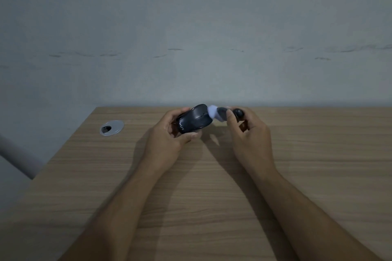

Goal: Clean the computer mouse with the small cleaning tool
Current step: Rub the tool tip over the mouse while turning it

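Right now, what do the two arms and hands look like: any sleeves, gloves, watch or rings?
Both forearms are bare up to the frame's bottom edge, no sleeves in view. The left hand and right hand are ungloved. No watch, bracelet or ring is visible on either.

Dim, soft focus, wide-angle bending at edges, faint shadows on desk (318, 176) beneath forearms

The tool's (222, 113) white tip is blurred, and its dark handle is mostly hidden inside the right hand (248, 133). The left hand (167, 135) covers the mouse's (194, 118) left side and underside. Lettering on the mouse is too small to read. Both forearms are cut off by the near edge.
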`<state>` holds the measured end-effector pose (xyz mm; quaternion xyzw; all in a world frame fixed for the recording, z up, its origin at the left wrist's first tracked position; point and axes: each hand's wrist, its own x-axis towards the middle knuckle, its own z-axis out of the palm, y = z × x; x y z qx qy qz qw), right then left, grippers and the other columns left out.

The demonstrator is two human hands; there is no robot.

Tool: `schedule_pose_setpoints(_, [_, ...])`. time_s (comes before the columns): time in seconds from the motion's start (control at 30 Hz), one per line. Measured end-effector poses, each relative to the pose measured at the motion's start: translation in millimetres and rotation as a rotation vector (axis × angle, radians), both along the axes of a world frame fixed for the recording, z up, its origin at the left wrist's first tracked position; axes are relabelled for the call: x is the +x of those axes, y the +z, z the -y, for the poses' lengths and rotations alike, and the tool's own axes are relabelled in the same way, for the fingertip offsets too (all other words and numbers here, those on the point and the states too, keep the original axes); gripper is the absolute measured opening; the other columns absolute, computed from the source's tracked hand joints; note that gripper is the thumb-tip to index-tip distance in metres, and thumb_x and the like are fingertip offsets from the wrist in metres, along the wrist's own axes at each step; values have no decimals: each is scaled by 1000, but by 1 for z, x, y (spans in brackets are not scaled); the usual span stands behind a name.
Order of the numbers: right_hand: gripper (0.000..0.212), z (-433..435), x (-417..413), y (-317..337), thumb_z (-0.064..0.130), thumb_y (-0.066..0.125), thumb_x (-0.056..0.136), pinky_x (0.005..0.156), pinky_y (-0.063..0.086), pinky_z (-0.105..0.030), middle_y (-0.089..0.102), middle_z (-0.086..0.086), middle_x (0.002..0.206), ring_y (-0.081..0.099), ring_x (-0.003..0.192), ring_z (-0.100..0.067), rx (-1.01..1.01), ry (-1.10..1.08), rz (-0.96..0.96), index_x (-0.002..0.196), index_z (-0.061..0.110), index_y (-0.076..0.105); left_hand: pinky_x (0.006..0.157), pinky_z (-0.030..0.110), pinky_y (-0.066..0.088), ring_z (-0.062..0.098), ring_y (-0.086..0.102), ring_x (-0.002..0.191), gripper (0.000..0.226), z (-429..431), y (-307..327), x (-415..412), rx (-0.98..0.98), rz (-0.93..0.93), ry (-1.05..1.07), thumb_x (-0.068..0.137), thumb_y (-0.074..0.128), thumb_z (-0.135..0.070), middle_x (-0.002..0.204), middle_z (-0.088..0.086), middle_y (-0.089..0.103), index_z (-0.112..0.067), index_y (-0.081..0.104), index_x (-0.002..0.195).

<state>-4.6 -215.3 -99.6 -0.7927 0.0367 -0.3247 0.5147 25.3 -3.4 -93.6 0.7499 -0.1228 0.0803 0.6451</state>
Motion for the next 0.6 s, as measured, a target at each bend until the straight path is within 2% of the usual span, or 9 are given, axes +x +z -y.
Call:
schedule_pose_setpoints(0.13, [19, -7, -6, 3, 28, 74, 106, 72, 47, -15, 77, 12, 105, 63, 78, 2, -49, 134, 46, 124, 27, 82, 106, 23, 57, 9, 72, 127, 70, 0, -2, -1, 78, 26, -16, 80, 87, 12, 135, -6, 77, -22, 69, 140])
schedule_pose_setpoints(0.2, [17, -13, -10, 4, 27, 75, 105, 74, 48, -16, 78, 10, 106, 65, 81, 0, -124, 265, 56, 120, 24, 83, 108, 28, 58, 8, 70, 130, 71, -1, -1, -1, 129, 23, 3, 84, 83, 13, 138, -8, 74, -27, 68, 141])
schedule_pose_setpoints(0.27, [15, -16, -11, 3, 30, 73, 104, 73, 49, -20, 77, 7, 99, 67, 81, -4, -153, 333, 46, 110, 21, 82, 109, 31, 59, 6, 71, 129, 70, -1, 0, -1, 130, 32, 0, 85, 85, 7, 138, -10, 75, -31, 67, 141])
schedule_pose_setpoints(0.37, [17, -11, -7, 3, 37, 73, 104, 66, 44, -17, 72, 7, 83, 59, 71, -1, -50, 228, -4, 98, 22, 78, 107, 30, 59, 9, 74, 124, 70, 0, -1, -1, 87, 31, 14, 80, 92, 2, 133, -7, 78, -29, 69, 139])
schedule_pose_setpoints(0.43, [17, -3, -3, 1, 38, 73, 106, 67, 43, -18, 70, 9, 81, 58, 69, -1, 5, 90, -26, 100, 23, 79, 105, 30, 59, 13, 76, 121, 69, 1, -1, -1, 68, 47, 27, 78, 95, -3, 131, -6, 79, -25, 69, 138])
schedule_pose_setpoints(0.5, [14, -1, -1, -1, 36, 72, 107, 72, 46, -21, 73, 13, 90, 61, 73, -1, 17, 29, -29, 110, 27, 81, 105, 28, 59, 11, 76, 121, 68, 1, 0, -2, 75, 54, 17, 78, 96, -6, 132, -6, 78, -23, 69, 138])
schedule_pose_setpoints(0.6, [17, -9, -7, 1, 30, 73, 107, 75, 53, -22, 77, 14, 106, 68, 84, 2, -73, 99, 34, 122, 28, 82, 108, 31, 58, 9, 72, 124, 65, 2, 1, -4, 201, 128, 49, 78, 96, -15, 133, -8, 74, -27, 69, 136])
